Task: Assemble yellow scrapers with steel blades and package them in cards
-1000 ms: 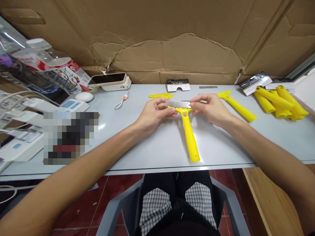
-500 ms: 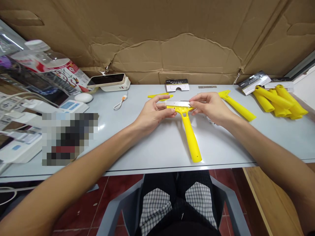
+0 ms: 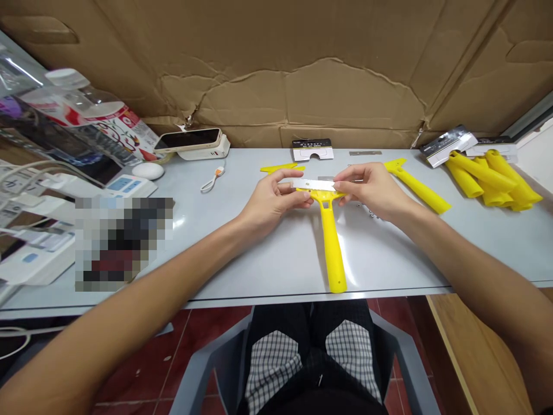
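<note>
A yellow plastic T-shaped handle [image 3: 333, 242] is held between the two hands over the middle of the pale grey tabletop [image 3: 259, 259], near its front edge. Its long axis runs front to back: the crossbar head lies away from the person, and the rounded grip points back toward the person, its end veering slightly to the right. Whether the grip touches the tabletop cannot be told.

One flat silver metal strip [image 3: 315, 185] lies lengthwise along the head, its long axis running left to right, across the grip. The left hand [image 3: 268, 199] has its thumb and fingers closed on the left end of the head, beside the strip's left end. The right hand [image 3: 370, 185] pinches the strip's right end between thumb and fingers. A short grey edge shows just behind the strip; what it belongs to is unclear.

Beyond the left hand lies flat, pointed yellow plastic [image 3: 283, 168], partly hidden, so its pieces cannot be counted. Farther back are one thin grey metal strip [image 3: 365, 153] and one black-and-white folded card [image 3: 311, 151]. One more yellow handle [image 3: 421, 187] lies slanting right of the right hand; at far right, two similar cards [image 3: 449, 145] sit by a pile of yellow handles [image 3: 492, 181], at least three, overlapping.
</note>
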The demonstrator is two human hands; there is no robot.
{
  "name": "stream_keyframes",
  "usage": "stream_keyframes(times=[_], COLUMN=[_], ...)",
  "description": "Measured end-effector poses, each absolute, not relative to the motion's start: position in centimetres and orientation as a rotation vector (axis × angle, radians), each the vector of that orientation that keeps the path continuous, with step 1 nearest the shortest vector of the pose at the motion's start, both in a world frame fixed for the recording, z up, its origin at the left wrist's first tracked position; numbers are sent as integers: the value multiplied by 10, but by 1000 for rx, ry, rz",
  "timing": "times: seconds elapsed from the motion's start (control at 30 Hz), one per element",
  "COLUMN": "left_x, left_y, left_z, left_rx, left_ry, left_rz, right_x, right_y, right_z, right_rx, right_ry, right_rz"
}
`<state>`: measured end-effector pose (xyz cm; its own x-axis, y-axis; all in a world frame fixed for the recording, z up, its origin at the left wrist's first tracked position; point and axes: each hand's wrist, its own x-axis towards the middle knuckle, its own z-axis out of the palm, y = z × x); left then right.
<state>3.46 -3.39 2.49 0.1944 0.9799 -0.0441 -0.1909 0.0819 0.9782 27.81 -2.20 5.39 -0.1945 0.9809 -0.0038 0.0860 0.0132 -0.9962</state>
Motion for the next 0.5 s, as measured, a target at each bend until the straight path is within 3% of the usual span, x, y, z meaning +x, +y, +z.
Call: stream_keyframes(times=[0.5], left_x=[51], left_y=[-44], left_z=[37], left_rx=[955], left_ry=[1175], left_rz=[1248], right_x=[276], right_y=[-26], right_z=[43], right_rx=[-1085], right_ry=[-1465], right_rz=[1311])
